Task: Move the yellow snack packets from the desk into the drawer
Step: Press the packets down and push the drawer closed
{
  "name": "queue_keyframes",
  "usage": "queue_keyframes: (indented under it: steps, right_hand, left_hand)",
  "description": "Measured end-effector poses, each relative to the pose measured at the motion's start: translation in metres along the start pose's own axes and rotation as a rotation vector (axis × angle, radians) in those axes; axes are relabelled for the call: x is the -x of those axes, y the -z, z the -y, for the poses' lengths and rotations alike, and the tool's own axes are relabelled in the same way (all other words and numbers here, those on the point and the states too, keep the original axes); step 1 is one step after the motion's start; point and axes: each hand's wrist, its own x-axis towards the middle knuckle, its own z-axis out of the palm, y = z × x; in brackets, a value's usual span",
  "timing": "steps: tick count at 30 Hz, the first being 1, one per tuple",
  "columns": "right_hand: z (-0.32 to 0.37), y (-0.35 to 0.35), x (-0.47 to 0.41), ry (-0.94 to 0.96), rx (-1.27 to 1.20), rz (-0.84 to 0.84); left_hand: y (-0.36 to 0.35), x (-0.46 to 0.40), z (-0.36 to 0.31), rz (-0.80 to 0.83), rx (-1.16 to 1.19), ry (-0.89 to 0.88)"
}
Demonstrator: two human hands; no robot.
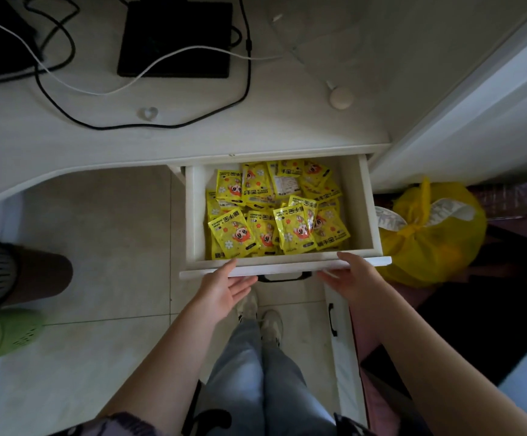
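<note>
Many yellow packets (pixel 271 212) lie heaped in the open drawer (pixel 367 212) under the tabletop (pixel 193 133). Both hands rest at the drawer's front edge with relaxed fingers grasping nothing: left hand (pixel 224 289) palm up, right hand (pixel 351 278) beside the black handle (pixel 284 277).

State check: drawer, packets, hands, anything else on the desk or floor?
White wooden drawer: pulled open.
Yellow snack packets: heaped inside drawer, none seen on desk.
Left hand: open, at drawer front.
Right hand: open, fingers on front edge.
Yellow plastic bag: knotted shut, on floor.
Black flat box: lies on desk.
</note>
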Motion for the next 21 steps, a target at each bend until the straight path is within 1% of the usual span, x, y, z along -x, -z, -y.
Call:
queue_keyframes:
  steps: [4,9,15,18,21]
  right_hand:
    - [0.014,-0.003,-0.008,-0.035,0.007,0.010]
    - [0.031,-0.023,-0.022,0.002,0.098,-0.014]
    - [0.062,-0.056,-0.037,0.039,0.116,-0.037]
    - [0.077,-0.071,-0.047,0.056,0.103,-0.015]
    - [0.090,-0.082,-0.057,0.057,0.049,0.042]
  left_hand:
    - [-0.001,-0.006,-0.006,0.018,-0.009,0.023]
    - [-0.017,-0.020,-0.033,0.011,-0.002,0.032]
    - [-0.034,-0.039,-0.073,0.014,-0.036,0.014]
    - [-0.043,-0.049,-0.093,0.028,-0.034,-0.013]
    - [-0.052,-0.060,-0.114,0.055,-0.017,-0.031]
